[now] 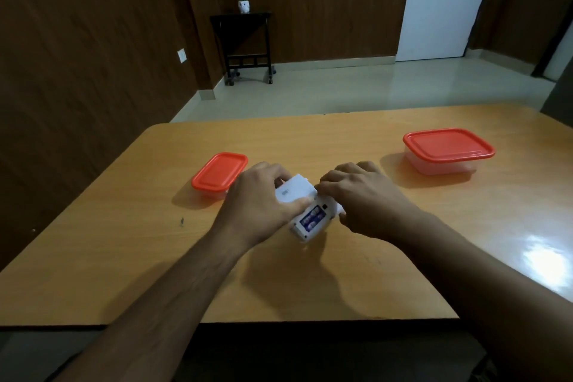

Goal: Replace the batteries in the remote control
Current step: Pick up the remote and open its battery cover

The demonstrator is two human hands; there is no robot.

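Remote control: hovering above table, battery bay exposed. Left hand gripping cover; right hand clasping body, possibly thumbing cells. Advisable: bracing body, lifting squarely.

A light wooden table with a glossy top carries two clear plastic containers with red lids. The smaller container sits toward the left, and the larger container stands farther off on the right, the two well apart.
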